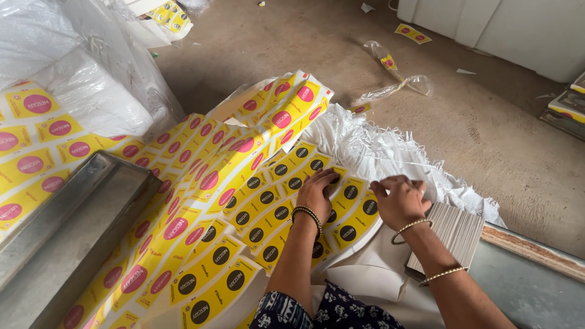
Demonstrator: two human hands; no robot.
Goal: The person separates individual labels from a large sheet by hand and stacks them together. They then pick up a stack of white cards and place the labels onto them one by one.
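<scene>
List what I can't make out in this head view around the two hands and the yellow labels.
- Left hand: fingertips pressed onto the black-dot labels; whether any is gripped is unclear.
- Right hand: palm faces away; hold on the card stack is hidden.
- Card stack: its faces are hidden; only edges show.
- Metal tray: cut off by the left and bottom edges.

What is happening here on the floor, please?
A person sits among many yellow labels. The left hand presses flat on a sheet of labels with black circles. The right hand picks at the sheet's edge and rests over a stack of white cards. More sheets with pink circles lie spread to the left, beside a metal tray. White plastic wrap lies behind the hands.
</scene>
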